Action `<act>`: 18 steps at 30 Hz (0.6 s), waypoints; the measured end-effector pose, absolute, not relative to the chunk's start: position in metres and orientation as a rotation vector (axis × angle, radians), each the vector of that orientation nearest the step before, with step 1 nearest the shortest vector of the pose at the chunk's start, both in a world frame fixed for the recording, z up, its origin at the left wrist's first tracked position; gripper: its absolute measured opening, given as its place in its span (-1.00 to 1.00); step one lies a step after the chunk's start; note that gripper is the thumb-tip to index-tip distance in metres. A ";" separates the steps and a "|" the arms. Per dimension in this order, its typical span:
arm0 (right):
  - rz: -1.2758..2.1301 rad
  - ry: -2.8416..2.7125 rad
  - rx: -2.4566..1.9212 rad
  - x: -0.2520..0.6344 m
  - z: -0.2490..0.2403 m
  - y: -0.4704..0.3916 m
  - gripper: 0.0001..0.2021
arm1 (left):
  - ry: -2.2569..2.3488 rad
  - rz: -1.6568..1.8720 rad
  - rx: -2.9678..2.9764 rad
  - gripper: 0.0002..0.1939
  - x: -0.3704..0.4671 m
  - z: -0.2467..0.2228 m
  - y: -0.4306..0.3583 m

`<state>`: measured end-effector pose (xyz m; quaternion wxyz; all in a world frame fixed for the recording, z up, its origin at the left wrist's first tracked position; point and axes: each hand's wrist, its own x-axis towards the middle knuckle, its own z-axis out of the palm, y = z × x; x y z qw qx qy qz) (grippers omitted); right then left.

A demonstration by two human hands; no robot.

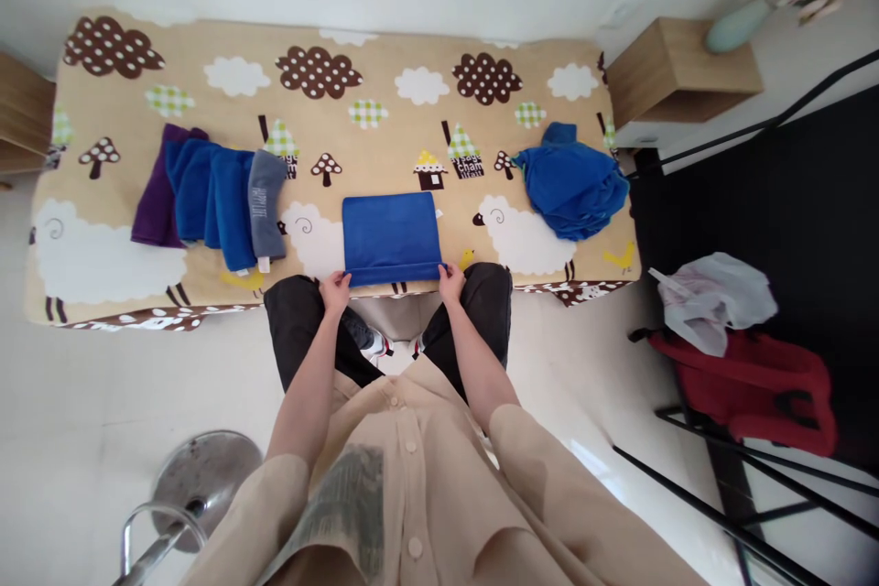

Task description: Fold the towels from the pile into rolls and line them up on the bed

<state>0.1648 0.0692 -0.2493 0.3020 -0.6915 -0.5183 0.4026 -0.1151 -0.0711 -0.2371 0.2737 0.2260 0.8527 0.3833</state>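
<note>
A blue towel (391, 229) lies flat on the patterned bed cover, its near edge turned over into a narrow fold. My left hand (335, 291) pinches the left end of that fold, and my right hand (451, 282) pinches the right end. To the left, several rolled or folded towels rest side by side: a purple one (157, 201), blue ones (230, 206) and a grey one (266, 201) with lettering. On the right sits a loose, crumpled heap of blue cloth (575, 188).
The bed (385, 146) has a beige cover with sheep and clouds. A wooden wall box (687, 69) holds a vase (738, 26) of pink flowers. A red chair or bag (775, 385) with a plastic bag (714, 298) stands right. A round metal stool base (199, 476) is at lower left.
</note>
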 end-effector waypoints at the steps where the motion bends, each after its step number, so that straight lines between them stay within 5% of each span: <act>1: 1.060 -1.377 -1.839 0.164 -0.249 0.070 -0.76 | 2.300 1.023 0.597 -0.80 -0.115 -0.237 -0.071; 18: 0.981 -1.542 -1.919 0.163 -0.257 0.085 -0.74 | 2.349 0.971 0.510 -0.81 -0.113 -0.240 -0.064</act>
